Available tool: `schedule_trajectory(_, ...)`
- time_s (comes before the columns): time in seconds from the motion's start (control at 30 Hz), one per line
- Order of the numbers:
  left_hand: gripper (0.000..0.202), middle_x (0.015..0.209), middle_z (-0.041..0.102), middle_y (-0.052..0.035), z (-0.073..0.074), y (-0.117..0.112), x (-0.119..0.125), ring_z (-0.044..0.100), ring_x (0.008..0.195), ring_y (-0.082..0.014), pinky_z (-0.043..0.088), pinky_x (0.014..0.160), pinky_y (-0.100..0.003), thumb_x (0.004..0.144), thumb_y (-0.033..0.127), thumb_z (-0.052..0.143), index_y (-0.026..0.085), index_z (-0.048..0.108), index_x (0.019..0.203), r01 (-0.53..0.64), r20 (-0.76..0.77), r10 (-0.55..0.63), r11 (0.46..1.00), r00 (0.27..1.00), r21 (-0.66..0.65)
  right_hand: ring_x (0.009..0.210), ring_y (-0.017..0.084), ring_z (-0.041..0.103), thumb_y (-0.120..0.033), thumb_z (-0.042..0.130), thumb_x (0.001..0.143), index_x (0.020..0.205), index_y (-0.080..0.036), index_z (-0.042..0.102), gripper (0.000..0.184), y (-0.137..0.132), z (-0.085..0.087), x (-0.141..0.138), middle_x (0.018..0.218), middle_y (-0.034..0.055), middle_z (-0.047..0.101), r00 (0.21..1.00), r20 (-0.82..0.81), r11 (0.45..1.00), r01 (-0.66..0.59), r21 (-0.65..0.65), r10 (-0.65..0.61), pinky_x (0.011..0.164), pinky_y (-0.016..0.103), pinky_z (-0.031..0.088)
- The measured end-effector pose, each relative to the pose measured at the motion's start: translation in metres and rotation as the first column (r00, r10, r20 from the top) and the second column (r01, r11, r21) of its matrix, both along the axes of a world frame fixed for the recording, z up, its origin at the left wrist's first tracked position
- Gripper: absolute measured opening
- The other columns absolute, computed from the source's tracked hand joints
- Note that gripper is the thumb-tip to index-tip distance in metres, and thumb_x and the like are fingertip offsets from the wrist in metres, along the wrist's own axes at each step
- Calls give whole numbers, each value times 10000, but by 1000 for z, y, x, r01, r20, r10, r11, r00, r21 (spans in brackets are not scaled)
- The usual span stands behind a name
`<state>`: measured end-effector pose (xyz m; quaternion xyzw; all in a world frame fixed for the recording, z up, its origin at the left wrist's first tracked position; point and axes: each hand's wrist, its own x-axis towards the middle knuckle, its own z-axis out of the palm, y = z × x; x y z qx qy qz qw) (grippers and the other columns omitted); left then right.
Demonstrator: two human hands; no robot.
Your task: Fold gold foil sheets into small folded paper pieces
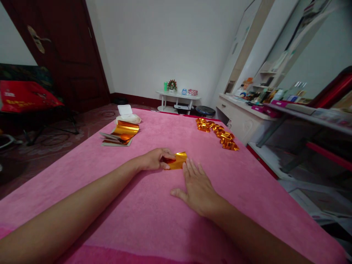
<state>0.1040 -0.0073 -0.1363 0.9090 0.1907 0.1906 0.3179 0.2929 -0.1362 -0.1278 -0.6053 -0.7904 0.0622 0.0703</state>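
Observation:
A small piece of shiny gold foil paper [179, 160] lies on the pink cloth [154, 205] in front of me. My left hand [156, 159] grips its left end between thumb and fingers, and the foil looks folded or curled there. Flat on the cloth, my right hand [196, 185] has its thumb spread away, and its fingertips touch the foil's right edge. A stack of gold foil sheets [125, 131] sits farther off to the left. Toward the far right lies a row of several folded gold foil pieces [218, 132].
Behind the foil stack is an open white container [125, 110]. A low white table [178, 96] with small ornaments stands by the wall. To the right, a white dresser [239, 112] holds bottles. A red bag [29, 96] rests on a chair at left, near a dark door [64, 47].

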Motion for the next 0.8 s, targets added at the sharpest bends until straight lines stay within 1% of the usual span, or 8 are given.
schedule_trajectory(0.1, 410, 1007, 603, -50, 5, 4, 1, 556, 919, -165, 439, 846, -287, 730, 224, 662, 213, 618, 1137, 22, -17, -23, 999, 1000, -49, 1357, 382, 66, -732, 473, 683, 1341, 88, 319, 1063, -3, 3, -26, 1434, 278, 184, 999, 36, 1000, 5, 31, -6, 1105, 509, -18)
schedule_trajectory(0.2, 409, 1012, 609, -61, 9, 7, 1, 565, 911, -165, 449, 831, -280, 724, 197, 659, 205, 627, 1131, 62, -23, -65, 992, 998, -108, 1353, 385, 87, -739, 481, 671, 1342, 96, 312, 1084, -8, 1, -52, 1433, 281, 181, 997, -47, 998, -57, 37, 59, 1116, 484, 26)
schedule_trajectory(0.27, 414, 1013, 615, -63, 10, 9, 1, 570, 904, -165, 456, 818, -275, 712, 169, 655, 203, 633, 1124, 70, -20, -74, 987, 997, -147, 1350, 388, 111, -744, 472, 673, 1351, 72, 314, 1073, -9, -2, -55, 1436, 264, 196, 994, -80, 997, -65, 39, 68, 1110, 499, 68)
schedule_trajectory(0.33, 437, 987, 624, -48, 9, 11, 1, 573, 898, -164, 460, 810, -270, 682, 126, 656, 211, 641, 1111, 64, -27, -69, 982, 997, -177, 1345, 380, 157, -741, 471, 680, 1352, 59, 323, 1055, -9, -3, -43, 1431, 261, 225, 996, -54, 997, -74, 38, 76, 1107, 491, 105)
schedule_trajectory(0.43, 469, 953, 632, -29, 7, 14, 0, 579, 890, -169, 465, 791, -264, 631, 80, 664, 213, 658, 1080, 60, -31, -67, 982, 997, -181, 1328, 376, 225, -714, 494, 691, 1323, 68, 374, 1013, -9, 0, -15, 1403, 279, 289, 998, 57, 1000, -1, 20, -1, 1104, 473, 126)
schedule_trajectory(0.6, 406, 1022, 621, -58, 11, 12, 1, 579, 899, -173, 454, 805, -264, 671, 148, 667, 195, 661, 1074, 33, -45, -39, 991, 998, -128, 1259, 393, 353, -684, 447, 745, 1234, 47, 505, 882, -4, 19, 4, 1313, 294, 431, 984, 164, 997, 59, 58, -68, 1069, 491, 170)
schedule_trajectory(0.7, 382, 944, 628, -44, 14, 4, 3, 576, 848, -165, 451, 773, -255, 686, 233, 685, 198, 663, 1065, 22, -26, -23, 998, 999, -58, 1019, 349, 574, -544, 443, 817, 1089, -64, 625, 581, 12, 29, 3, 1069, 238, 632, 982, 113, 985, 139, 97, -150, 911, 465, 366)
schedule_trajectory(0.8, 378, 882, 612, -32, 10, -4, 4, 560, 806, -160, 444, 743, -253, 683, 254, 695, 192, 662, 1054, 3, -6, -3, 1000, 1000, 9, 846, 284, 634, -399, 482, 819, 1009, -133, 633, 360, 42, 27, 11, 904, 169, 680, 958, -29, 949, 286, 136, -285, 707, 364, 444)
